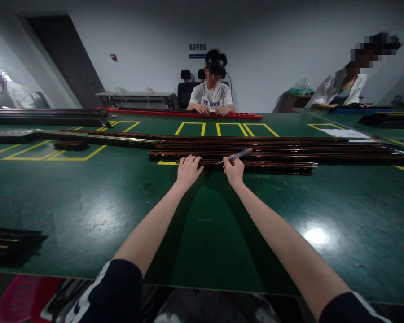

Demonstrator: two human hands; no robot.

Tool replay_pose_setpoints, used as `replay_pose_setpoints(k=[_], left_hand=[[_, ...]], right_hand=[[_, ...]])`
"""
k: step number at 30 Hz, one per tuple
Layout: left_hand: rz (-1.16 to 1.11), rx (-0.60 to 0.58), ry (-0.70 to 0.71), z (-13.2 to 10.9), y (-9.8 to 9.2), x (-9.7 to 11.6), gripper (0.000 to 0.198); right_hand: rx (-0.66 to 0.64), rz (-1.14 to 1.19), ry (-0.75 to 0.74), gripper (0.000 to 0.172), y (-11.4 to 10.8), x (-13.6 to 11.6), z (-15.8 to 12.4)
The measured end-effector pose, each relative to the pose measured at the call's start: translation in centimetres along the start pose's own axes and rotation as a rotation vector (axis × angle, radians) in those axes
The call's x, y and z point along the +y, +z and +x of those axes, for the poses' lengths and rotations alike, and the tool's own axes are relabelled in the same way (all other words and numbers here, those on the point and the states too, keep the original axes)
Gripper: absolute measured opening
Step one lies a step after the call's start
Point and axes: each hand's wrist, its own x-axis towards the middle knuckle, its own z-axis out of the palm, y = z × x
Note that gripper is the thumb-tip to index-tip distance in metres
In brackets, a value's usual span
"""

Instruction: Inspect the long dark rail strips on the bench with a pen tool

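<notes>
- A dark, copper-edged strip is being worked on at a long green table; it is laid lengthwise in front of the person, along the near edge of a row of similar strips.
- The near part of the strip is covered by the left hand, whose fingers are slightly spread and laid over it, apparently to steady it.
- A slim screwdriver-like tool is pinched between the thumb and fingers of the right hand; its clear handle is slanted up to the right, and its thin shaft is pointed left, toward the strip between the hands. Whether the strip is touched by the tip cannot be told.
- The work on this strip is judged to be under way and not finished, since the tool is held at it and neither hand is drawn back.
- The strips behind are left untouched by both hands; whether they are finished or waiting cannot be read from their surfaces, so no count of done and left can be given.
- More dark lengths are stacked at the far left, and another group is placed near the table's front left edge; their state cannot be told either.
- Across the table, a red rail is handled by a co-worker.
</notes>
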Motion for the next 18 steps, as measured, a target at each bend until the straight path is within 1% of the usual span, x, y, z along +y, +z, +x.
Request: replay_pose_setpoints(k=[11,15,18], left_hand=[[-0.018,0.003,-0.022,-0.13,-0.32,0.44,0.037],[-0.030,0.016,-0.054,-0.13,-0.31,0.48,0.036],[-0.025,0.019,-0.065,-0.17,-0.23,0.48,0.036]], right_hand=[[-0.022,-0.013,0.005,0.024,-0.10,-0.26,-0.11],[-0.068,-0.078,-0.050,0.027,-0.05,-0.22,-0.10],[-0.092,-0.081,-0.074,0.027,-0.03,-0.03,-0.07]])
